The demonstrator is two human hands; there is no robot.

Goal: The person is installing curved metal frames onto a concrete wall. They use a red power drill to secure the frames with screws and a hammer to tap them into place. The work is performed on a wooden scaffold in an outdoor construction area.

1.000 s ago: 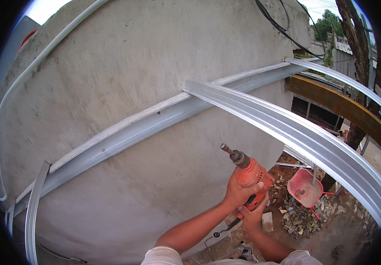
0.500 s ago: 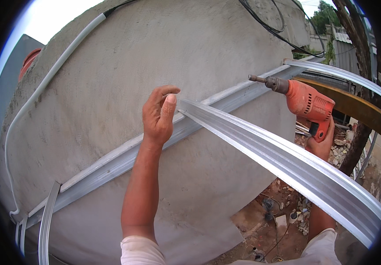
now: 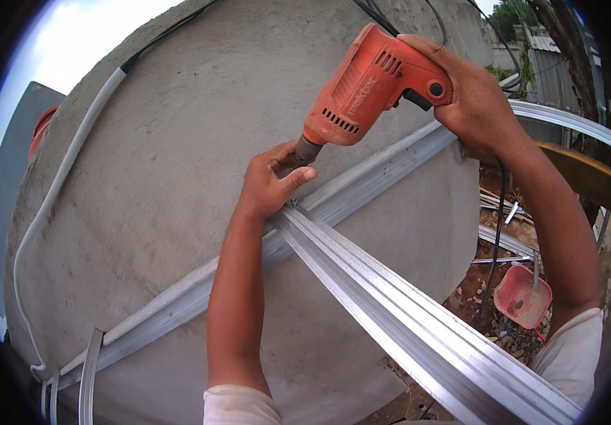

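Note:
My right hand point(image 3: 472, 95) grips the handle of an orange-red power drill point(image 3: 366, 88), which points down and left. My left hand point(image 3: 273, 177) is curled about the drill's dark chuck point(image 3: 305, 152), thumb below it; the bit's tip is hidden by the fingers. Just beneath that hand, the end of a silver metal channel point(image 3: 390, 283) rests on a long metal rail point(image 3: 157, 304) that slants across the wall. A small screw point(image 3: 293, 203) stands at the channel's end, close to my left wrist.
A grey plastered wall point(image 3: 178, 142) fills the middle. A white conduit point(image 3: 72, 156) runs down its left side, near shorter metal channels point(image 3: 89, 375). Black cables point(image 3: 376, 13) hang above. Below right lie a red dustpan-like scoop point(image 3: 525, 294), rubble and metal strips. Another curved channel point(image 3: 574, 124) stands at right.
The drill has swung up and left from the right side, turning its nose downward to meet my left hand. My left hand has dropped slightly and moved right. The view has shifted a little.

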